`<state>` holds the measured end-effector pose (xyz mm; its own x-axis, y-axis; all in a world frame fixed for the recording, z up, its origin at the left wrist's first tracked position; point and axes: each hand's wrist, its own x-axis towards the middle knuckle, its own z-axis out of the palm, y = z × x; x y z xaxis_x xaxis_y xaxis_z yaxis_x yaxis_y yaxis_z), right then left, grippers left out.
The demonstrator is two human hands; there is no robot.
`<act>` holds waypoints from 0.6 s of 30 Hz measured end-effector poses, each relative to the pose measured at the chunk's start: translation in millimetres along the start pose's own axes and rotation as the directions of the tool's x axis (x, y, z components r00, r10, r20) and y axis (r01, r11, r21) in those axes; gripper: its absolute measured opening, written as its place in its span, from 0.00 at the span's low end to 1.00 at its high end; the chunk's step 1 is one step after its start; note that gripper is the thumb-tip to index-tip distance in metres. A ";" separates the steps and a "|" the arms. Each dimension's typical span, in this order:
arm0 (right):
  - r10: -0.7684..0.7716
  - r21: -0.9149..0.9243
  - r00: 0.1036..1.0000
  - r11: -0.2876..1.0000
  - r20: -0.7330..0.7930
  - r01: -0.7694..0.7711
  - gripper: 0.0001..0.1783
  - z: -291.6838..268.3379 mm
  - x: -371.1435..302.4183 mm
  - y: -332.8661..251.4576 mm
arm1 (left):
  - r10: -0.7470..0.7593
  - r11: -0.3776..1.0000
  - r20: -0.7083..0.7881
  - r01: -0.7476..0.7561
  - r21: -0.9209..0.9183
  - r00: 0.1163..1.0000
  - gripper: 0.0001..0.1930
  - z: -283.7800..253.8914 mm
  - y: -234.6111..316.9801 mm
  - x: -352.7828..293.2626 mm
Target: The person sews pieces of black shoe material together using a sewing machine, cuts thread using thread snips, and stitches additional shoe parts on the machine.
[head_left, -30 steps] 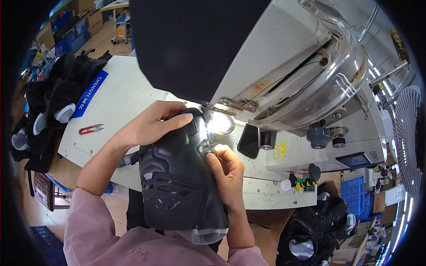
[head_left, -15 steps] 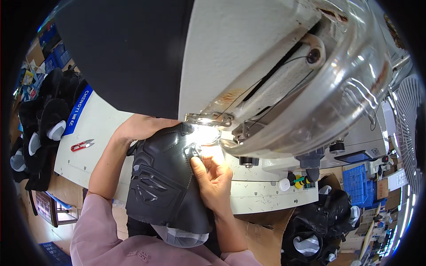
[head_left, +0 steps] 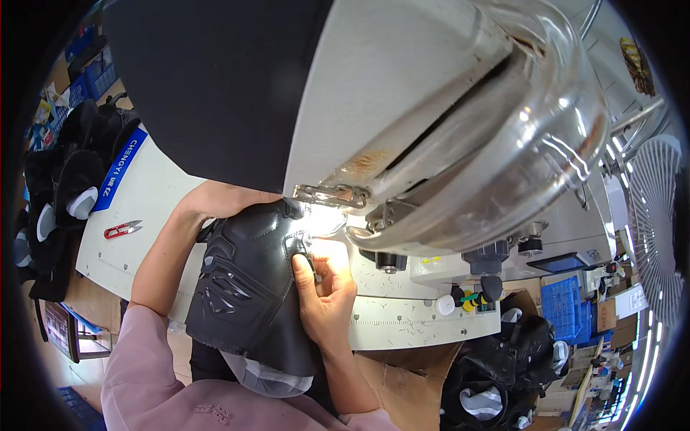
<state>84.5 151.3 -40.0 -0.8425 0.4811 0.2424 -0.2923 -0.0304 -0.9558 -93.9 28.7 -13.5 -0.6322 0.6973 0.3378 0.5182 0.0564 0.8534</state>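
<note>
A black, molded boot upper [head_left: 244, 266] with pale grey lining at its lower end hangs over the near side of the sewing table. Its top edge lies in bright light under the sewing machine [head_left: 374, 93]. My right hand [head_left: 327, 287] pinches the upper's right edge between thumb and bent fingers, just beside the lit stitching spot. Along the far edge of the upper lies my left hand [head_left: 226, 199], its fingers hidden behind the machine head and the work. Glare and the machine's clear curved guard [head_left: 568, 136] obscure the needle.
Red-handled thread snips [head_left: 122, 230] lie on the white tabletop [head_left: 158, 187] at left. More black uppers are piled at left [head_left: 79, 179] and at lower right [head_left: 503, 359]. A small white round container [head_left: 445, 305] sits on the right part of the table, with blue crates [head_left: 564, 309] beyond.
The whole view has shifted slightly, so the upper and hands appear further left. My right hand keeps its pinch at the edge, and the left stays along the far side.
</note>
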 end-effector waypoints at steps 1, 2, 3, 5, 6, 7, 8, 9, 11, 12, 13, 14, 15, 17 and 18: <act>-0.002 -0.004 1.000 1.000 0.008 0.002 0.09 -1.3 -1.9 1.9 | 0.026 0.999 0.002 -0.026 0.035 1.000 0.11 0.9 3.9 -1.4; -0.015 -0.076 1.000 0.997 -0.003 0.014 0.10 -3.5 -4.0 5.3 | 0.028 0.999 -0.007 -0.027 0.033 1.000 0.11 -0.9 2.1 1.8; -0.023 -0.145 1.000 0.989 -0.010 0.022 0.10 -5.0 -5.7 7.2 | -0.042 0.999 0.065 0.040 0.026 0.997 0.11 -4.1 -1.7 5.7; 0.032 -0.144 0.999 0.989 0.016 -0.029 0.07 -6.4 -4.8 1.9 | -0.113 0.994 0.129 0.112 0.020 0.985 0.11 -4.2 -9.5 7.5; 0.083 -0.139 0.996 0.987 0.027 -0.079 0.06 -5.6 -3.7 -2.0 | -0.071 0.997 0.102 0.072 -0.011 0.992 0.11 -3.7 -14.3 7.8; 0.062 -0.135 0.996 0.989 0.060 -0.054 0.07 -6.3 -0.5 -8.5 | -0.028 0.999 0.074 0.031 -0.041 0.997 0.11 -3.4 -17.5 7.6; 0.065 -0.134 0.996 0.989 0.061 -0.056 0.07 -6.2 3.1 -9.0 | -0.031 0.999 0.074 0.034 -0.040 0.997 0.11 -2.7 -18.3 6.8; 0.099 -0.112 0.994 0.989 0.036 -0.094 0.06 -5.3 5.6 -9.7 | -0.016 1.000 0.011 0.016 0.011 1.000 0.12 -1.3 -17.9 5.6; 0.144 -0.093 0.990 0.985 0.005 -0.143 0.05 -5.2 8.9 -9.1 | 0.001 0.998 -0.046 0.002 0.065 0.999 0.12 -1.4 -21.5 5.1; 0.144 -0.090 0.990 0.986 0.006 -0.143 0.05 -6.2 9.8 -8.0 | -0.035 0.999 -0.043 0.037 0.036 0.998 0.12 -2.3 -26.7 6.6; 0.140 -0.127 0.990 0.982 -0.003 -0.139 0.04 -6.7 10.1 -7.0 | -0.071 0.997 -0.040 0.071 0.007 0.997 0.12 -3.5 -29.2 7.4; 0.136 -0.163 0.991 0.977 -0.010 -0.136 0.04 -7.1 10.5 -5.8 | -0.073 0.997 -0.041 0.073 0.010 0.997 0.12 -4.5 -29.1 7.1; 0.137 -0.159 0.990 0.978 -0.011 -0.137 0.04 -8.0 10.1 -4.7 | -0.076 0.997 -0.047 0.078 0.029 0.996 0.12 -4.7 -27.9 6.0; 0.202 -0.087 0.979 0.975 -0.025 -0.204 0.04 -10.0 10.0 -3.1 | -0.084 0.995 -0.053 0.087 0.052 0.995 0.11 -5.3 -25.2 3.4; 0.203 -0.084 0.979 0.975 -0.029 -0.205 0.04 -11.0 10.5 -3.4 | -0.058 0.996 -0.063 0.062 0.070 0.996 0.11 -4.2 -24.1 3.7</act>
<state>81.7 166.1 -36.0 -0.8707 0.4903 0.0384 -0.0746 -0.0545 -0.9957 -111.2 26.9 -31.2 -0.6960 0.6468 0.3119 0.5170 0.1498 0.8428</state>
